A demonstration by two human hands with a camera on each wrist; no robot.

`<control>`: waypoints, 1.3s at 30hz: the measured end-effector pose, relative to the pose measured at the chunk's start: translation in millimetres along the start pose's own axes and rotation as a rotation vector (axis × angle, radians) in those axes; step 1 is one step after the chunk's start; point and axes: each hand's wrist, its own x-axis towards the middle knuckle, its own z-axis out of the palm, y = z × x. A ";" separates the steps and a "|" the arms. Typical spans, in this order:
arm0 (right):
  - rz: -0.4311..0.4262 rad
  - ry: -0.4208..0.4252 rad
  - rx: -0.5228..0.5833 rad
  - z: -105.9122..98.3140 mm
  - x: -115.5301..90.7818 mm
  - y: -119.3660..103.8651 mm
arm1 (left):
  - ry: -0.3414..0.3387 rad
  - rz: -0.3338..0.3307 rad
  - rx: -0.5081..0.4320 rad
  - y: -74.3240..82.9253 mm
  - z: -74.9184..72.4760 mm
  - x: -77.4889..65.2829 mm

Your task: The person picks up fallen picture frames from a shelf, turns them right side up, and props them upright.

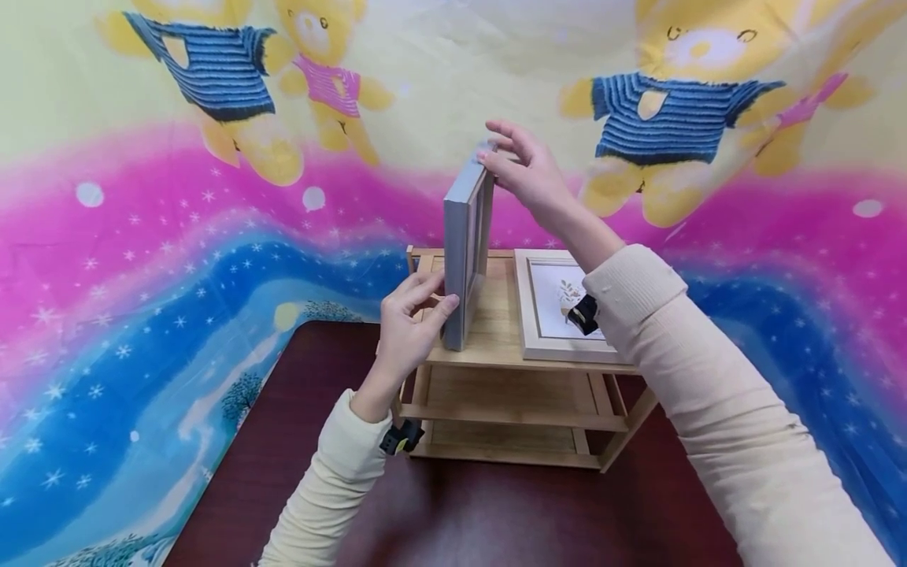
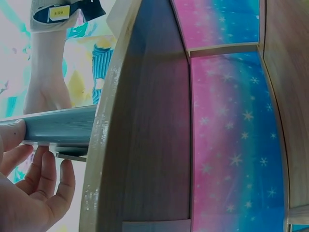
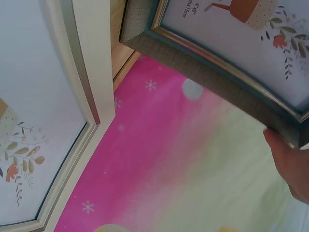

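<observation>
A grey picture frame (image 1: 458, 268) stands on its edge on the top shelf (image 1: 496, 323) of a wooden rack. My left hand (image 1: 412, 319) pinches its near upright edge low down, thumb on one side and fingers on the other. At the top far corner, my right hand (image 1: 527, 173) holds the frame between thumb and fingers. The right wrist view shows the front of that grey frame (image 3: 212, 92), with a printed flower picture behind its border. To its right, a cream picture frame (image 1: 527, 315) lies flat, partly hidden by the right wrist.
Lower shelves (image 1: 510, 394) of the rack lie open to the front. The rack stands on a dark red-brown table (image 1: 283, 441). Behind it hangs a cloth backdrop (image 1: 439, 94) printed with bears and snowflakes. Each sleeve carries a small black wrist device (image 1: 401, 438).
</observation>
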 end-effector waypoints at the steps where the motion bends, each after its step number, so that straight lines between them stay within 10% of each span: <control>1: -0.051 0.020 -0.032 0.4 -1.8 -0.1 | 0.002 0.005 -0.005 0.5 0.7 0.2; 7: -0.237 0.105 -0.234 4.1 -18.4 -1.0 | 0.015 0.023 -0.020 -3.1 4.0 -0.7; 15: -0.182 -0.134 -0.184 6.2 -44.8 -4.2 | 0.031 0.030 -0.023 -6.6 2.9 -1.8; 24: -0.315 -0.197 -0.672 8.3 -52.4 1.0 | 0.017 0.074 0.011 -3.8 0.8 -6.7; 32: -0.367 -0.216 -0.735 5.7 -51.4 0.2 | 0.023 0.205 0.092 -1.9 0.6 -10.4; 39: -0.452 -0.277 -0.686 -3.4 -46.2 -0.7 | 0.000 0.276 0.086 -30.7 2.3 -11.7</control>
